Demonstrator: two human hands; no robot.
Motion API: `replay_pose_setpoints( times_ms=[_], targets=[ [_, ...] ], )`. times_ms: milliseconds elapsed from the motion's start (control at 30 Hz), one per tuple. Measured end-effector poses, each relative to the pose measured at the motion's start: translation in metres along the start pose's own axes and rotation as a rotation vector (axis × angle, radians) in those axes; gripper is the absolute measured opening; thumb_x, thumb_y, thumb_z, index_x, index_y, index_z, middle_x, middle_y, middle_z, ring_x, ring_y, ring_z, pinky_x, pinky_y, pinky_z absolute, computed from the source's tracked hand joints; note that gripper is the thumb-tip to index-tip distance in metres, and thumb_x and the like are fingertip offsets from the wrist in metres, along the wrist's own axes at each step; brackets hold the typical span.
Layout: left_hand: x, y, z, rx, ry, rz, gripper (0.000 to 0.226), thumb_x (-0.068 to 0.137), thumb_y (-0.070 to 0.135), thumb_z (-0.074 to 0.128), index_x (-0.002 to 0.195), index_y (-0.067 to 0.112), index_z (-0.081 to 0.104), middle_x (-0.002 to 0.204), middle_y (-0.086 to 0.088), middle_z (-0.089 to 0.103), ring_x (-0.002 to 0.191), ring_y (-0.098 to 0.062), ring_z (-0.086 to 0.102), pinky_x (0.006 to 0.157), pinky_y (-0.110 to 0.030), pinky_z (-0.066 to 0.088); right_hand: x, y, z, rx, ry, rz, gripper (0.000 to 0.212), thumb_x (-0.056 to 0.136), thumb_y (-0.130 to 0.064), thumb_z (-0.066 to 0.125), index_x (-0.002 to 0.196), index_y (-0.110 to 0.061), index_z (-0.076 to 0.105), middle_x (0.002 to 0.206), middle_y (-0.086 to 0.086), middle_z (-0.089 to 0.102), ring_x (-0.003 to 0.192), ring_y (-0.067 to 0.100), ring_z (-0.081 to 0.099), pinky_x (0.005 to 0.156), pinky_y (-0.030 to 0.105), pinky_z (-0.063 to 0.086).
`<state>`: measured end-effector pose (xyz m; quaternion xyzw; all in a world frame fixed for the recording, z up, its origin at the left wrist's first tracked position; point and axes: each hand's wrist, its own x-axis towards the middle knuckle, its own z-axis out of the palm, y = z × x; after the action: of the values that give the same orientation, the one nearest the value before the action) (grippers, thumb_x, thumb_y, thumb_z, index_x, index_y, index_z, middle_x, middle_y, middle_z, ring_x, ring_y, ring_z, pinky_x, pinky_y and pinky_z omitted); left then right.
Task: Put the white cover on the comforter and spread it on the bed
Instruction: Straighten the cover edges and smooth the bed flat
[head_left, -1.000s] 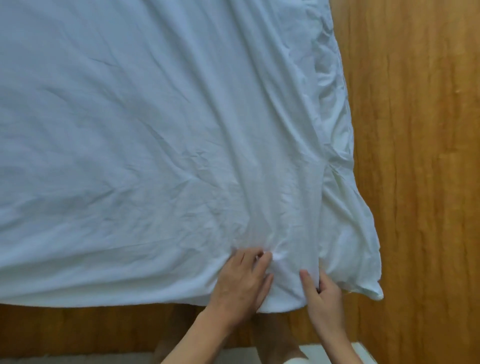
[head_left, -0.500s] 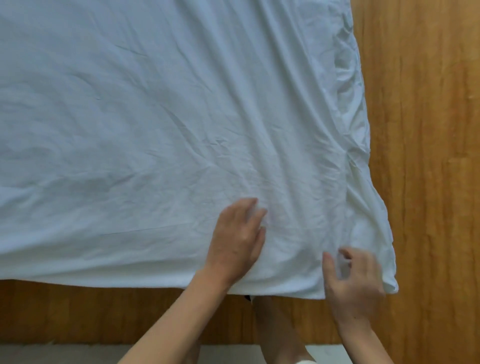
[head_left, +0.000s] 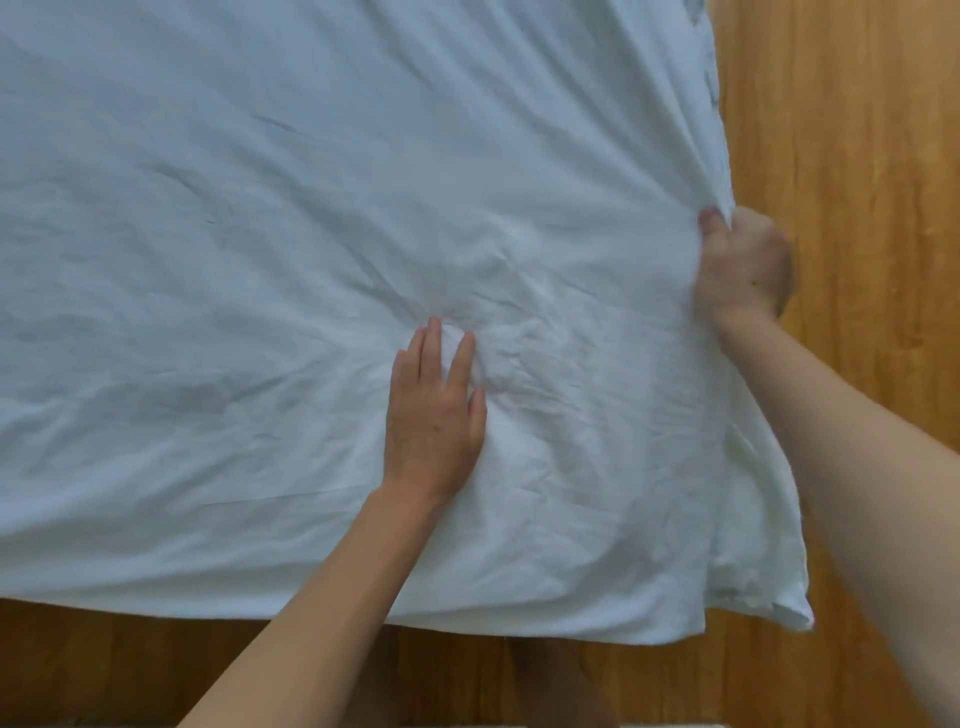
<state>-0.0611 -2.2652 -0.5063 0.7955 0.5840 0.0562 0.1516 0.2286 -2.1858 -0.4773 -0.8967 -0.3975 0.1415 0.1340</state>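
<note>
The white cover (head_left: 260, 260) lies spread and wrinkled over the bed, filling most of the head view, its near right corner (head_left: 779, 608) hanging past the edge. My left hand (head_left: 434, 410) presses down on the cloth near the middle, its fingers digging into a small bunch of fabric. My right hand (head_left: 740, 262) grips the cover's right edge in a fist, and folds radiate from that grip. The comforter inside cannot be told apart from the cover.
Wooden floor (head_left: 857, 130) runs along the right side and below the bed's near edge. My legs (head_left: 556, 680) stand on it close to the bed. A pale strip shows at the very bottom edge.
My left hand slid forward from the near edge toward the middle of the cover. My right hand left the near corner, moved up the right edge and closed on it.
</note>
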Motion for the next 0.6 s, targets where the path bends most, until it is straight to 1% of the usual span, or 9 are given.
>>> replay_pose_setpoints(
  times_ms=[67,133,200,267,367,433,467,533,600],
  targets=[
    [-0.003,-0.002,-0.001,-0.003,-0.013,0.033,0.053,0.088,0.026,0.04,0.135,0.006,0.051,0.145,-0.023,0.042,0.134,-0.037,0.04,0.112,-0.048,0.032,0.004,0.014,-0.008,0.003,0.107,0.07,0.036,0.096,-0.042,0.044,0.077,-0.013,0.048,0.084,0.018,0.054,0.083,0.036,0.053,0.064,0.035,0.028],
    [-0.005,-0.009,-0.002,-0.014,-0.005,0.082,0.053,0.087,0.027,0.039,0.134,0.007,0.052,0.145,-0.021,0.042,0.135,-0.033,0.037,0.113,-0.044,0.028,0.008,0.014,-0.007,-0.013,0.113,0.184,0.027,0.095,-0.037,0.047,0.083,-0.013,0.051,0.094,0.019,0.061,0.082,0.031,0.049,0.066,0.034,0.029],
    [-0.006,-0.018,-0.003,-0.025,0.024,0.108,0.051,0.087,0.026,0.042,0.133,0.006,0.053,0.144,-0.021,0.044,0.134,-0.031,0.034,0.113,-0.043,0.029,0.008,0.005,0.002,0.017,0.104,0.36,0.008,0.094,-0.022,0.05,0.097,-0.015,0.053,0.103,0.012,0.06,0.094,0.031,0.054,0.072,0.033,0.034],
    [-0.006,-0.024,-0.003,-0.038,0.035,0.118,0.051,0.086,0.026,0.043,0.132,0.006,0.054,0.144,-0.021,0.045,0.133,-0.031,0.034,0.112,-0.044,0.031,0.001,0.003,0.009,-0.003,0.137,0.457,0.021,0.091,-0.004,0.048,0.109,-0.014,0.051,0.115,0.011,0.056,0.112,0.032,0.052,0.087,0.037,0.038],
    [-0.004,-0.03,-0.004,-0.035,0.045,0.119,0.052,0.086,0.027,0.045,0.133,0.007,0.052,0.143,-0.023,0.044,0.134,-0.033,0.033,0.112,-0.046,0.03,-0.016,0.006,0.018,-0.116,0.245,0.28,0.046,0.08,0.006,0.046,0.12,-0.014,0.05,0.133,0.011,0.047,0.124,0.033,0.041,0.101,0.039,0.034],
    [-0.002,-0.035,-0.004,-0.016,0.061,0.121,0.052,0.086,0.027,0.047,0.134,0.006,0.051,0.144,-0.025,0.042,0.136,-0.035,0.031,0.113,-0.047,0.028,-0.027,-0.005,0.026,-0.093,0.311,0.069,0.054,0.078,-0.005,0.044,0.131,-0.014,0.047,0.14,0.01,0.043,0.129,0.032,0.038,0.106,0.04,0.032],
    [-0.001,-0.038,-0.003,-0.007,0.063,0.124,0.052,0.087,0.027,0.048,0.135,0.006,0.05,0.144,-0.026,0.041,0.137,-0.036,0.031,0.114,-0.047,0.025,-0.033,-0.012,0.032,-0.095,0.297,-0.032,0.055,0.081,-0.013,0.043,0.136,-0.014,0.044,0.144,0.012,0.041,0.133,0.033,0.035,0.11,0.04,0.028],
    [-0.004,-0.038,0.001,0.008,0.031,0.138,0.053,0.089,0.027,0.046,0.138,0.007,0.048,0.146,-0.027,0.038,0.138,-0.038,0.031,0.115,-0.048,0.021,-0.046,-0.02,0.048,-0.166,0.153,-0.22,0.058,0.09,-0.028,0.039,0.146,-0.016,0.034,0.153,0.015,0.03,0.14,0.034,0.027,0.115,0.042,0.018],
    [-0.009,-0.031,0.004,0.025,-0.042,0.159,0.056,0.09,0.03,0.043,0.141,0.007,0.044,0.149,-0.028,0.033,0.14,-0.039,0.029,0.115,-0.05,0.018,-0.067,-0.015,0.064,-0.262,-0.03,-0.316,0.061,0.095,-0.04,0.025,0.152,-0.019,0.024,0.158,0.016,0.018,0.146,0.032,0.017,0.117,0.048,0.011]
  ],
)
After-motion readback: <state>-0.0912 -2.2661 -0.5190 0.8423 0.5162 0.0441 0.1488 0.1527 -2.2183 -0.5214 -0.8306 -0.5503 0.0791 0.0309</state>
